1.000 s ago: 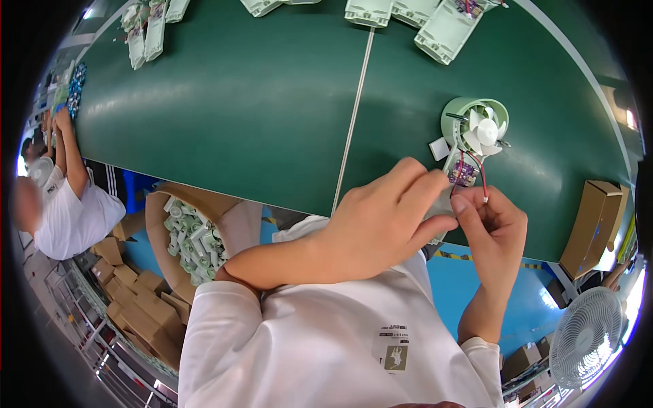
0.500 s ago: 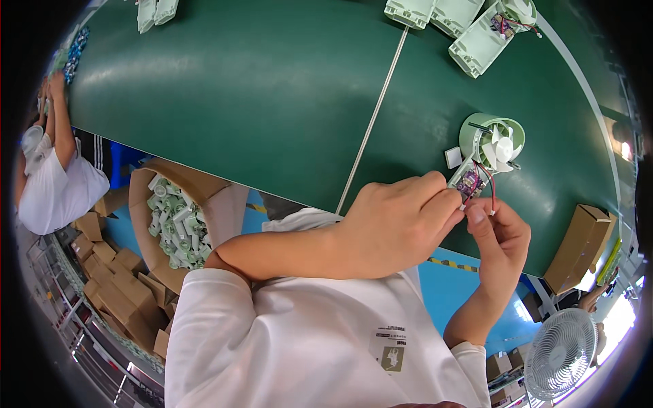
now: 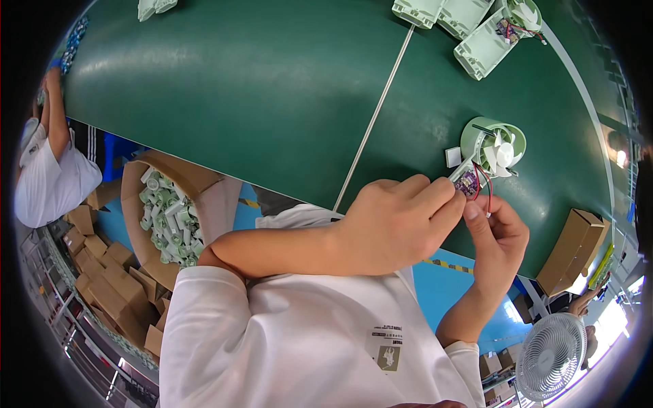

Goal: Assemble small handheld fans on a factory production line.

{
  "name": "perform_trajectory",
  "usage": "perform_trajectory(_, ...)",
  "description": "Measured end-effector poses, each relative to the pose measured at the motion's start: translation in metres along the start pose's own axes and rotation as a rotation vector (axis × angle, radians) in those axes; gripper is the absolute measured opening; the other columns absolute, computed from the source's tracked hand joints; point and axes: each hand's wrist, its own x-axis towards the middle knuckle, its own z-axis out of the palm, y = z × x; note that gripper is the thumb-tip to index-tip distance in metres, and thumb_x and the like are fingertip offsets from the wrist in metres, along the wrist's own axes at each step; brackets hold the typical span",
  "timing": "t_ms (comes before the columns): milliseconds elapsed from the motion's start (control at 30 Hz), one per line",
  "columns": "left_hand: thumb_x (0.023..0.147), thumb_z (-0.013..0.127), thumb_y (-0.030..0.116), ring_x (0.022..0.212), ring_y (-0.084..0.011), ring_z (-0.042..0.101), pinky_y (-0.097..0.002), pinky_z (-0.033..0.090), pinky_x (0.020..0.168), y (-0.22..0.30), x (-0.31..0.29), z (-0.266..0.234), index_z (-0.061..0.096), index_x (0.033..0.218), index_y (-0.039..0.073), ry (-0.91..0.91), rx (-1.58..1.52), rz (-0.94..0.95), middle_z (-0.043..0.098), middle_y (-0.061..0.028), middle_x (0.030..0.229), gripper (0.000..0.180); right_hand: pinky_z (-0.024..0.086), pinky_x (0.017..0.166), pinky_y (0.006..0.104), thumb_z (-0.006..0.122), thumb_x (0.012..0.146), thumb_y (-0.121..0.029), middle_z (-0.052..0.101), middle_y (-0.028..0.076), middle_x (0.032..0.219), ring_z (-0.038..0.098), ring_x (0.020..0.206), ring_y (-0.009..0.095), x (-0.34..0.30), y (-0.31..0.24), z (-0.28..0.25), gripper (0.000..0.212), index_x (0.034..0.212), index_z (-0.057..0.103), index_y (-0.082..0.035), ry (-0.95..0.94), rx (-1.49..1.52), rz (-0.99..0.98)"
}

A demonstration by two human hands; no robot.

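A small fan in a pale green casing [image 3: 469,146] lies on the green table, its white blades [image 3: 504,154] inside the round head. Below the head sits a purple circuit board [image 3: 466,182] with red and black wires [image 3: 488,178] looping from it. My left hand [image 3: 401,221] is closed over the casing's near end and hides it, its fingertips beside the board. Opposite it, my right hand [image 3: 500,228] pinches thumb and forefinger at the wires; the exact grip is partly hidden. A small white plug hangs against its forefinger.
A white square piece [image 3: 454,157] lies left of the fan. More green casings [image 3: 483,54] stand at the far right. On the left are a carton of green parts [image 3: 146,238] and a person in a white shirt [image 3: 58,177]. An open cardboard box [image 3: 575,248] stands at the right edge.
Both hands stay at the casing's near end, with small finger shifts. The white plug between the thumbs is now hidden. The whole view has shifted slightly.
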Motion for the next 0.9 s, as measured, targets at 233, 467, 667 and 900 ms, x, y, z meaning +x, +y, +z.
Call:
perform_trajectory(233, 0.077, 0.074, 0.014, 0.055, -0.0163, 0.055, -0.0277, 0.044, 0.045, 0.001, 0.008, 0.002, 0.063, 0.101, 0.001, 0.062, -0.137, -0.169, 0.053, -0.0029, 0.075, 0.03, 0.024, 0.052, 0.0173, 0.07, 0.089, -0.001, 0.057, -0.006, 0.075, 0.038, 0.061, -0.002, 0.003, -0.002, -0.004, 0.005, 0.092, 0.068, 0.003, 0.016, 0.089, 0.042)
perform_trajectory(467, 0.091, 0.064, 0.026, 0.054, -0.0274, 0.063, -0.0364, 0.052, 0.049, -0.003, 0.005, 0.0, 0.053, 0.08, 0.001, -0.26, -0.252, -0.279, 0.058, -0.0108, 0.062, 0.029, 0.026, 0.052, 0.0163, 0.07, 0.085, 0.005, 0.061, -0.003, 0.08, 0.037, 0.06, -0.001, 0.015, 0.022, 0.003, 0.008, 0.092, 0.069, 0.002, 0.141, -0.02, -0.296)
perform_trajectory(667, 0.088, 0.069, 0.021, 0.053, -0.0274, 0.059, -0.0359, 0.048, 0.045, -0.006, 0.002, 0.001, 0.052, 0.083, 0.001, -0.266, -0.277, -0.298, 0.057, -0.0106, 0.064, 0.027, 0.033, 0.053, 0.0158, 0.072, 0.082, 0.008, 0.062, 0.001, 0.079, 0.047, 0.063, 0.002, 0.019, 0.029, 0.002, 0.011, 0.091, 0.067, 0.005, 0.161, -0.405, -0.638)
perform_trajectory(900, 0.091, 0.063, 0.024, 0.056, -0.0277, 0.064, -0.0365, 0.053, 0.052, -0.007, 0.002, 0.004, 0.053, 0.079, 0.001, -0.293, -0.232, -0.229, 0.059, -0.0103, 0.063, 0.028, 0.03, 0.045, 0.0171, 0.076, 0.078, 0.006, 0.062, 0.002, 0.072, 0.045, 0.056, 0.003, 0.02, 0.021, 0.006, 0.012, 0.083, 0.067, 0.003, 0.17, -0.581, -0.798)
